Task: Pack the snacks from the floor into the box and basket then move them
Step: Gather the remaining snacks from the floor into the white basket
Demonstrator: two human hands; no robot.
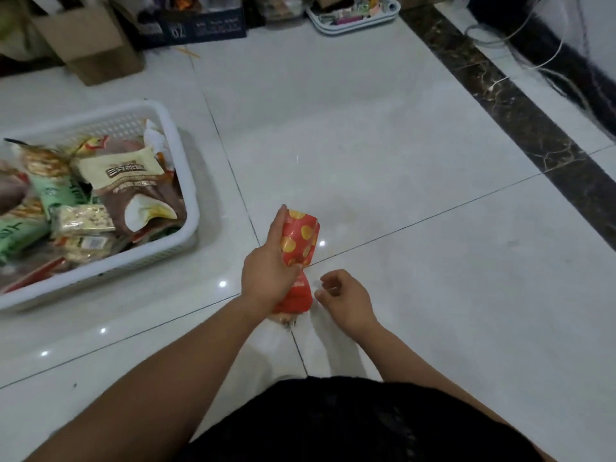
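Glossy white floor (383, 161) tiles fill the view, with a dark marbled strip (520, 118) running along the right side and pale cables (533, 61) trailing beyond it. Toward the left edge of the floor sits a white plastic basket (133, 258), heaped with snack packets: a brown-and-cream pouch (133, 181) lies on top near its right wall, and green packets (56, 195) lie further left.

Near the middle of the floor, well apart from the basket, the left hand (266, 275) grips a red packet with yellow dots (300, 238), fingers wrapped round its narrow middle; whether the packet's lower end touches the tiles cannot be told. The right hand (346, 301) hovers just beside the packet's lower end, fingers loosely curled and holding nothing.

Along the far edge stand an open cardboard box (90, 45) at the left and a white tray (353, 26) of small items further right.
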